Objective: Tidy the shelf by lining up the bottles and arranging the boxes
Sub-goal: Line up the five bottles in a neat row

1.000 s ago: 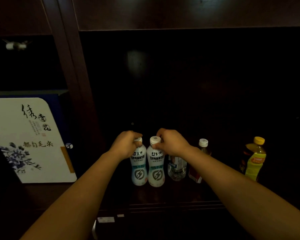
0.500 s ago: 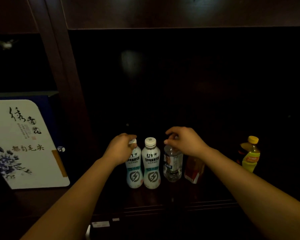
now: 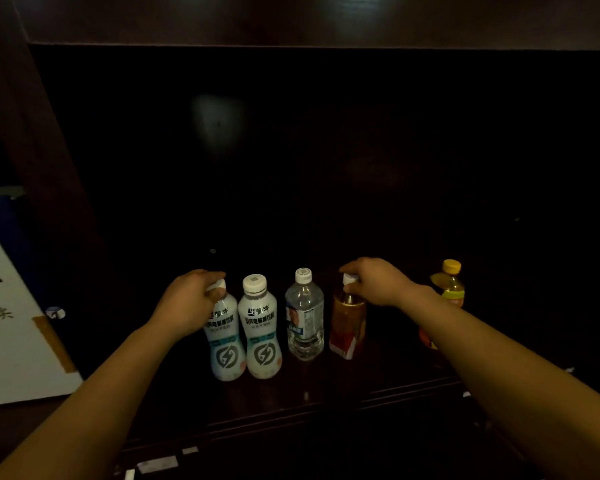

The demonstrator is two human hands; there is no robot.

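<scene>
Dark wood closes round the shelf [image 3: 305, 386], whose back panel is almost black. Four bottles stand upright in a row near its front edge: two white drink bottles, the left one [image 3: 224, 344] and its twin [image 3: 262, 341] touching, then a clear water bottle [image 3: 304, 317] just beside them, then a brown tea bottle [image 3: 347, 323]. The left hand [image 3: 187, 303] has its grip closed on the cap of the leftmost white bottle; the right hand [image 3: 378, 282] pinches the cap of the tea bottle. A yellow-capped bottle [image 3: 448, 285] stands well apart to the right, partly hidden by the right forearm, so it looks yet to join the row. The white printed box [image 3: 11, 341] in the left compartment leans tilted; arranging the boxes appears undone.
</scene>
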